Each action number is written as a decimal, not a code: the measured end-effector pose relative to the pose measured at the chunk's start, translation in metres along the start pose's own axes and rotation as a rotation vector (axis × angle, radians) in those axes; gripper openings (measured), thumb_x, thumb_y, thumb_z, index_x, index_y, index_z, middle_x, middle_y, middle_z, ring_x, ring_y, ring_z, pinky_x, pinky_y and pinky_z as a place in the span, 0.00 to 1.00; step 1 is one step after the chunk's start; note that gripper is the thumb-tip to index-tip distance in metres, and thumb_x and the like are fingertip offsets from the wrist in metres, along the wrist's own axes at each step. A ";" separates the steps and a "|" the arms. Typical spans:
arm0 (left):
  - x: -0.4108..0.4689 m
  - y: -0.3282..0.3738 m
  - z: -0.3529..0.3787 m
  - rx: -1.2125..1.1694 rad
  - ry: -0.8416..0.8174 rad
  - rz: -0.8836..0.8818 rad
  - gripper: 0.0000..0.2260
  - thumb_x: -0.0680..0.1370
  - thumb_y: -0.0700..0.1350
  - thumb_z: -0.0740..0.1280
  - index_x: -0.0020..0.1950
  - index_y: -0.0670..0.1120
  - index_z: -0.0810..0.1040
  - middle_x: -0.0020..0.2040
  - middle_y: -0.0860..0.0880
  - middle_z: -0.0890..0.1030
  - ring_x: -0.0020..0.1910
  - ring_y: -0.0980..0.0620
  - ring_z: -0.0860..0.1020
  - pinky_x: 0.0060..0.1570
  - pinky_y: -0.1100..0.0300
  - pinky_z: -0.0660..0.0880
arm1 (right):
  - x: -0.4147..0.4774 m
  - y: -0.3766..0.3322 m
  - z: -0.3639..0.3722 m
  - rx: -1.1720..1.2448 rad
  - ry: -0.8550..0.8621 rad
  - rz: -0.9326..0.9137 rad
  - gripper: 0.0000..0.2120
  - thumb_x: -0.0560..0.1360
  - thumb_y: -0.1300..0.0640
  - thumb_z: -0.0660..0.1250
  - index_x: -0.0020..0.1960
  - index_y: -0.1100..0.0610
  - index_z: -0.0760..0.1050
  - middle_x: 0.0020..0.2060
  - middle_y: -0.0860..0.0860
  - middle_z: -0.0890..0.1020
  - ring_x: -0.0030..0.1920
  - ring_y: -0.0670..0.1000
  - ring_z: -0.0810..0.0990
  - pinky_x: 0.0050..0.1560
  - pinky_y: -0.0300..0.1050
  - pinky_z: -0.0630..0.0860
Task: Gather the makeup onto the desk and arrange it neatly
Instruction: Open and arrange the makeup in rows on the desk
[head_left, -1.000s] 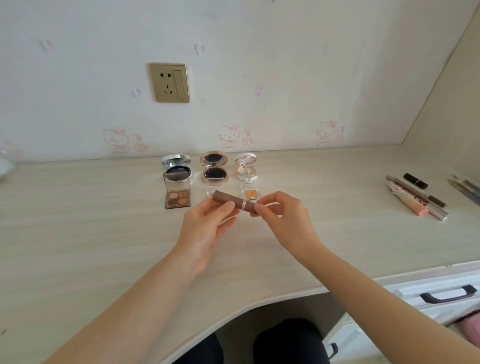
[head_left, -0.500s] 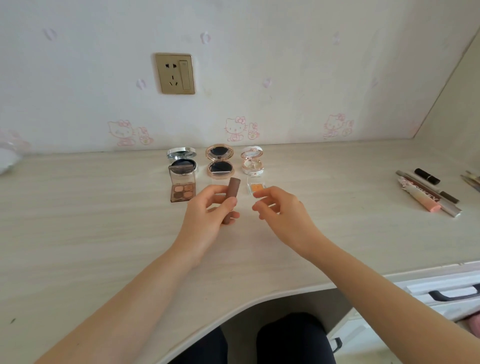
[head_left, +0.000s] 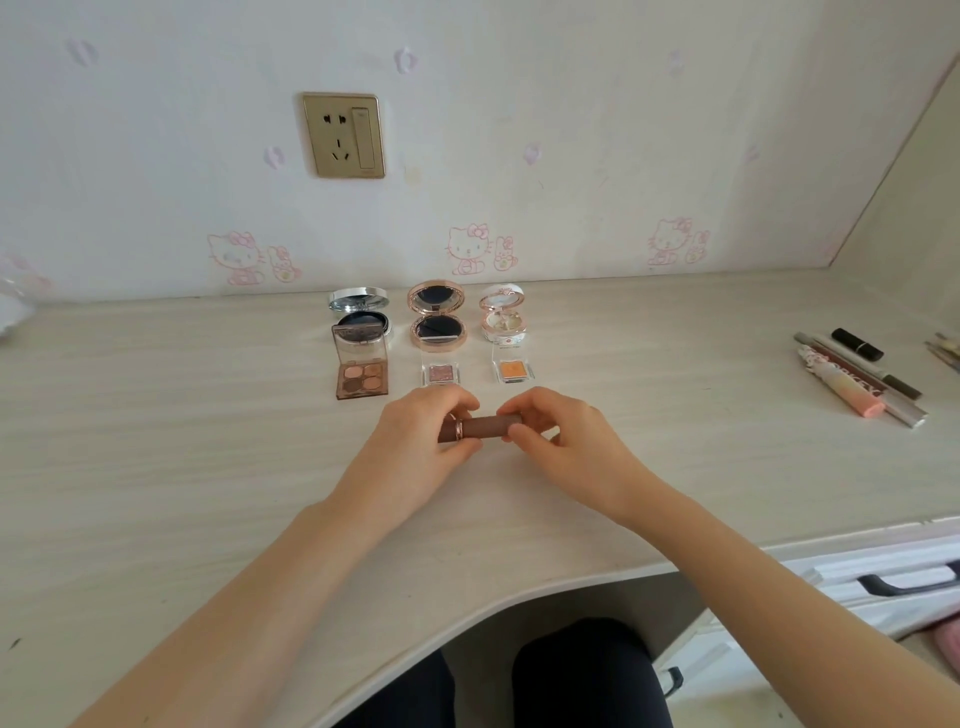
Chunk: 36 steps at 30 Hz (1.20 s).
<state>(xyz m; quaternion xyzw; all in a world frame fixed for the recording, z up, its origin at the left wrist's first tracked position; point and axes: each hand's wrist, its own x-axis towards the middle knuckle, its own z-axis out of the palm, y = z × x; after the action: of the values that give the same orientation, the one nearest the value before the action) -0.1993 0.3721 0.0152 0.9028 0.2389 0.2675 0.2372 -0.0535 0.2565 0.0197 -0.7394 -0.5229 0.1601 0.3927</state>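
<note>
Brown and capped, with a rose-gold band near its left end, the lipstick tube (head_left: 485, 428) lies level at the centre of the head view, just above the pale wood-grain desk (head_left: 182, 467). The left hand (head_left: 415, 436) curls its fingers and thumb round the banded end. The right hand (head_left: 563, 436) pinches the other end.

Just above the hands sit an open eyeshadow quad (head_left: 361, 375), a pink glitter pan (head_left: 441, 373) and an orange pan (head_left: 511, 370). Behind them stand an open silver compact (head_left: 358, 312), a rose-gold compact (head_left: 436, 322) and a white compact (head_left: 504, 318). Any print on the quad's lid is too blurred to read.

At the right edge lie a black lipstick (head_left: 857, 344) and a pink tube (head_left: 847, 387) whose large letters seem to end in "KEY". A gold wall socket (head_left: 344, 135) sits in the upper left.
</note>
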 end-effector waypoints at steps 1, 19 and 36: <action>0.000 0.000 0.000 0.087 -0.026 0.039 0.11 0.73 0.43 0.73 0.54 0.48 0.79 0.47 0.53 0.79 0.47 0.55 0.74 0.46 0.70 0.67 | -0.001 0.001 0.000 -0.021 0.006 -0.027 0.08 0.76 0.59 0.64 0.53 0.52 0.77 0.44 0.46 0.81 0.44 0.38 0.77 0.41 0.27 0.68; -0.008 0.004 0.007 0.512 -0.028 0.350 0.04 0.78 0.44 0.65 0.47 0.44 0.73 0.40 0.49 0.75 0.37 0.48 0.73 0.33 0.55 0.73 | -0.007 0.010 0.014 -0.183 0.035 -0.292 0.08 0.80 0.56 0.61 0.57 0.54 0.75 0.50 0.43 0.81 0.52 0.47 0.72 0.52 0.36 0.70; -0.007 0.008 -0.007 0.358 -0.129 0.261 0.13 0.79 0.59 0.56 0.53 0.50 0.66 0.41 0.53 0.73 0.40 0.52 0.72 0.37 0.55 0.73 | -0.010 0.009 -0.004 -0.072 -0.018 -0.279 0.10 0.77 0.53 0.65 0.58 0.48 0.77 0.47 0.41 0.81 0.51 0.44 0.72 0.51 0.33 0.69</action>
<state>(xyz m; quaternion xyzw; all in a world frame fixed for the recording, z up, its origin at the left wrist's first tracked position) -0.2065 0.3645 0.0223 0.9690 0.1479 0.1910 0.0512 -0.0492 0.2440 0.0141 -0.6716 -0.6294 0.0917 0.3799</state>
